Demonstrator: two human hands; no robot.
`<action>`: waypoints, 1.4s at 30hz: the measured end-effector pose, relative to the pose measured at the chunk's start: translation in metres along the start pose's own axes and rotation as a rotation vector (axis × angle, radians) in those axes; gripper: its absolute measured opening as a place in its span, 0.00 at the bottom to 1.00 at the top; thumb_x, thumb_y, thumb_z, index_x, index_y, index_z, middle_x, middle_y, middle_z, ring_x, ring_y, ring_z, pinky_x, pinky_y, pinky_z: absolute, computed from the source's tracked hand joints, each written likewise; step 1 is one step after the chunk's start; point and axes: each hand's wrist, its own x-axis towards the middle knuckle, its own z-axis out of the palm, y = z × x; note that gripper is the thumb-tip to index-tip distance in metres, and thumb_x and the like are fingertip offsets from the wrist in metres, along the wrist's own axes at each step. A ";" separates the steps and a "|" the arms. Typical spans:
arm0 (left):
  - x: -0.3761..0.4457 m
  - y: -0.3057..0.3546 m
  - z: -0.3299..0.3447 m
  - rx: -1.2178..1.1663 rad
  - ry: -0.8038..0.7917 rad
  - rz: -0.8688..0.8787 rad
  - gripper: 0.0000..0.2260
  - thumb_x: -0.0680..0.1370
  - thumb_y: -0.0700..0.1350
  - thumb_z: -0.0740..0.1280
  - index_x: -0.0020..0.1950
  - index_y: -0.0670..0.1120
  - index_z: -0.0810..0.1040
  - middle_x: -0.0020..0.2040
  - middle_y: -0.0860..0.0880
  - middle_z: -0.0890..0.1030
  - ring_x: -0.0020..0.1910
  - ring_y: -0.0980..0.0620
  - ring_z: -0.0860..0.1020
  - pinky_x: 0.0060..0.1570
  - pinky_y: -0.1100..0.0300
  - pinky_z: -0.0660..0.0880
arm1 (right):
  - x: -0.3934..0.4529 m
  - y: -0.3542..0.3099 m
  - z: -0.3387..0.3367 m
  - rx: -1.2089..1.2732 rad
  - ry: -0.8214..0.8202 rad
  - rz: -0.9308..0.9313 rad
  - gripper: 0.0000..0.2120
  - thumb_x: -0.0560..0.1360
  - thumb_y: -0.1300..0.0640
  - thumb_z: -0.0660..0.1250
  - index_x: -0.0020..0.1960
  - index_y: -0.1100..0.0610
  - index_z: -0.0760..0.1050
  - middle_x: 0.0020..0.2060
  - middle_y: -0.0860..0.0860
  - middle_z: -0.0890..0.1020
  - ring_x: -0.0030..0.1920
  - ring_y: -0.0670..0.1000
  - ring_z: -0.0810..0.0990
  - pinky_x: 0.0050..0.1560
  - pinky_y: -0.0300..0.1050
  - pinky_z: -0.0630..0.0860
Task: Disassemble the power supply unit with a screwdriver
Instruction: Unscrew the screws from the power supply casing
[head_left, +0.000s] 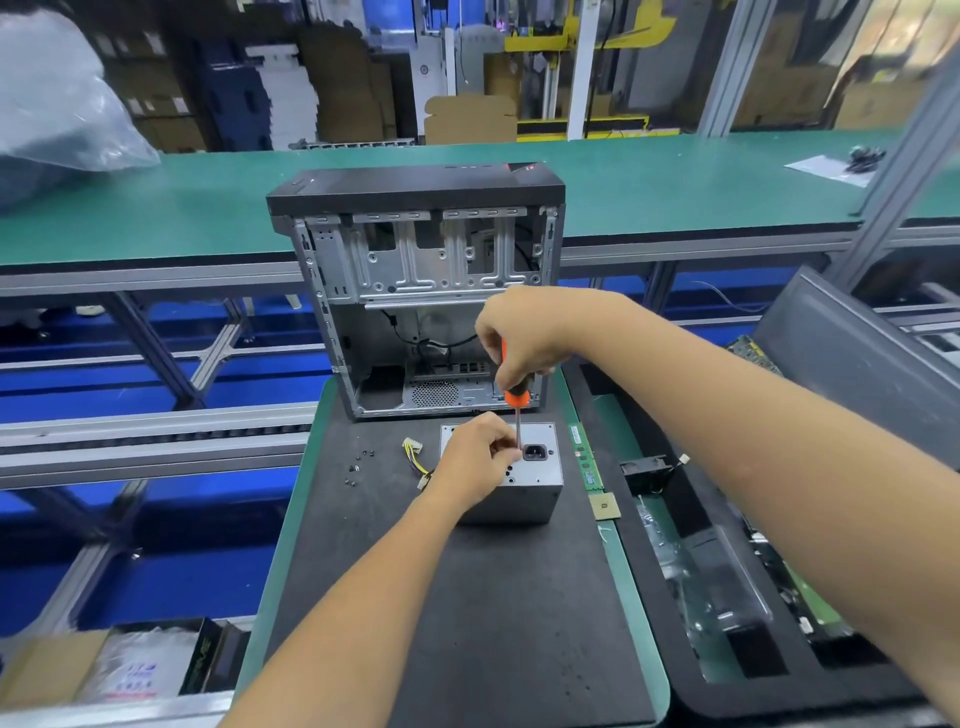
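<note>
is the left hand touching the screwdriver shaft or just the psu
Touching. The head view shows the left hand pinching the screwdriver shaft just above the power supply unit, while the right hand grips the handle.

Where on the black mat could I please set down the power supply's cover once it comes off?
The widest bare stretch of the black foam mat lies nearer you than the grey metal power supply unit, between your forearms. Left of it is crowded: small dark loose screws and yellow-and-black wires with white connectors. The open grey computer case fills the far end.
</note>
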 end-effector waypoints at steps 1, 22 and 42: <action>0.000 0.001 0.000 0.004 0.003 -0.003 0.01 0.73 0.38 0.70 0.42 0.43 0.81 0.43 0.49 0.78 0.38 0.54 0.74 0.43 0.65 0.71 | 0.001 -0.001 0.002 -0.023 0.009 0.038 0.18 0.74 0.45 0.70 0.48 0.62 0.77 0.29 0.53 0.83 0.24 0.49 0.81 0.30 0.40 0.74; 0.004 0.001 -0.001 -0.067 -0.013 -0.040 0.02 0.71 0.36 0.71 0.39 0.42 0.81 0.42 0.46 0.78 0.34 0.56 0.71 0.40 0.64 0.70 | -0.009 -0.011 -0.001 -0.013 -0.046 0.026 0.15 0.80 0.46 0.59 0.42 0.56 0.68 0.38 0.53 0.76 0.30 0.52 0.79 0.31 0.45 0.71; 0.005 0.001 -0.001 -0.076 -0.023 -0.067 0.04 0.71 0.35 0.70 0.38 0.43 0.80 0.39 0.52 0.74 0.33 0.58 0.70 0.39 0.68 0.68 | -0.001 -0.009 0.004 -0.219 0.021 0.016 0.09 0.79 0.60 0.55 0.40 0.57 0.68 0.33 0.55 0.76 0.32 0.54 0.76 0.29 0.46 0.70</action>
